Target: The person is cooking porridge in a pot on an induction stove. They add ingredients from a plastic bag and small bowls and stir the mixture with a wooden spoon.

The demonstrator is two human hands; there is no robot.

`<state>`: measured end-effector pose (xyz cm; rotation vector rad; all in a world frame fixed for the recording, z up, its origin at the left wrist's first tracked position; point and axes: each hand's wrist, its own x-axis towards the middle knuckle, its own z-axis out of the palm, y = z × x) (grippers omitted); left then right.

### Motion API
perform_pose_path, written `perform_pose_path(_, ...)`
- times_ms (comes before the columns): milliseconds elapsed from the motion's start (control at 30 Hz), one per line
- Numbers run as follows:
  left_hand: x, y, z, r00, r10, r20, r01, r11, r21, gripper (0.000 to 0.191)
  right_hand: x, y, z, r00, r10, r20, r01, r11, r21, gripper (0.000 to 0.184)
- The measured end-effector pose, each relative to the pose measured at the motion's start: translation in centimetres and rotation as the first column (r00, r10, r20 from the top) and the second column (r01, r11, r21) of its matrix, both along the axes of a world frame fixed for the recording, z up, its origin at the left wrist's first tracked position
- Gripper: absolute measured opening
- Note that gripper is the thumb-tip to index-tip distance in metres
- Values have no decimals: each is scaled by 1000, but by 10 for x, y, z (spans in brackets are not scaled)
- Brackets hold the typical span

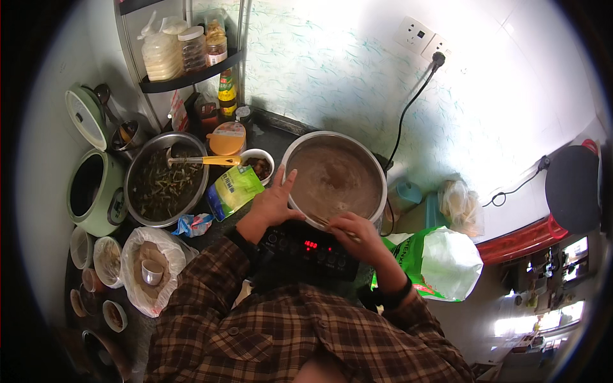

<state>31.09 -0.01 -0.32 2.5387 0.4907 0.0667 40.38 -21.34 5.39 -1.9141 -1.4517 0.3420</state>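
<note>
A round metal pot (335, 134) sits on a black induction cooker (306, 261) with a lit red display. Cloudy brown liquid (330, 177) fills much of the pot, and swirl marks show on its surface. My left hand (273, 203) rests with fingers spread against the pot's left and near rim. Pinched in my right hand (357, 234) are thin wooden sticks, likely chopsticks (320, 220), slanting over the near rim into the liquid. Their lower ends are hidden in the liquid.
Left of the pot stand a green-and-blue packet (234, 191), a white bowl (266, 155) and a metal basin (131, 201) of chopped greens with a ladle (220, 160). Farther left is an opened green rice cooker (88, 210). A black power cord (407, 112) hangs behind; a green-and-white bag (445, 263) stands right.
</note>
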Motion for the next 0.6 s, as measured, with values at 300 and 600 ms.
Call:
perform_pose_path(300,-1,2,-3,1000,1,4,-1,1000,-5,106,24,-23,0,932,-257,256,315,924,-215,8)
perform_pose_path(600,5,-3,-2,998,-34,48,33,999,17,105,50,7,-46,916,-241,319,220,970,103,10)
